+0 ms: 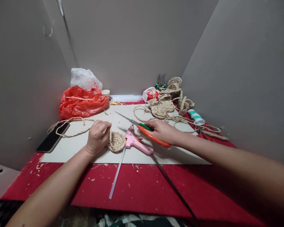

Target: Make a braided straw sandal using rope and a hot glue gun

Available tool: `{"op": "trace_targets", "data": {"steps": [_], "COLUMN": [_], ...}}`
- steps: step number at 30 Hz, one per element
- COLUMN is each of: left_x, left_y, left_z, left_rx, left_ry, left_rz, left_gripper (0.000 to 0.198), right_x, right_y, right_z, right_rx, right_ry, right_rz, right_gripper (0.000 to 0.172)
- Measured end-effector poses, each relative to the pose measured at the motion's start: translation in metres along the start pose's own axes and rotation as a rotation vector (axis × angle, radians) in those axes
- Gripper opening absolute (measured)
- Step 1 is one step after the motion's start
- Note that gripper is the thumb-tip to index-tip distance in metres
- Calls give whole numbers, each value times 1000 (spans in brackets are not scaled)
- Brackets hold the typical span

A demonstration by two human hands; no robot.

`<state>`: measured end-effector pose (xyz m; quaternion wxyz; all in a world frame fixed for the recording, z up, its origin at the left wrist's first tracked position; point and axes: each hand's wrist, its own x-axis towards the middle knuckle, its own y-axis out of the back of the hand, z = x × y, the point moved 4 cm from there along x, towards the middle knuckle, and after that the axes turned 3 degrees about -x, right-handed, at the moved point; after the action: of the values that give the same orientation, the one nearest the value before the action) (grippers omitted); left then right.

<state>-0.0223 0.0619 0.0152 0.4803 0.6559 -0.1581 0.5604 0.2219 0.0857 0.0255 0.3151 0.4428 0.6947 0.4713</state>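
Note:
My left hand [98, 137] pinches the end of a braided straw cord at the edge of a flat coiled straw piece [117, 142]. The coil rests on the pale board, just left of the pink glue gun. In my right hand [163, 130] are scissors [153, 135] with orange and green handles, held above the board with the blades pointing to the upper left. Below them lies the pink glue gun [134, 142], a clear glue stick [117, 173] sticking out of its back and its black cable running toward the front edge.
A red plastic bag [82, 105], a white bag [85, 78] and a paper cup [105, 93] stand at the back left. A phone [53, 137] lies on the left. Coiled straw pieces [159, 107], pruning shears [161, 82] and a green-white roll [196, 116] sit at the right.

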Motion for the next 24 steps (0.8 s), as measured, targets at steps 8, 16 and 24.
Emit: {"op": "trace_targets", "data": {"steps": [8,16,24], "left_x": [0,0,5], "left_y": [6,3,4], "left_z": [-9,-5,6], "left_rx": [6,32,103], "left_ry": [149,116,15], "left_rz": [-22,-68,-136], "left_gripper": [16,13,13], "right_x": [-24,-61,-2], "right_y": [20,23,-7], "right_z": [63,78,-64], "right_rx": [-437,-431,773], "right_ry": [-288,-290,43], "right_rz": [49,161,125], "right_gripper": [51,41,26]}}
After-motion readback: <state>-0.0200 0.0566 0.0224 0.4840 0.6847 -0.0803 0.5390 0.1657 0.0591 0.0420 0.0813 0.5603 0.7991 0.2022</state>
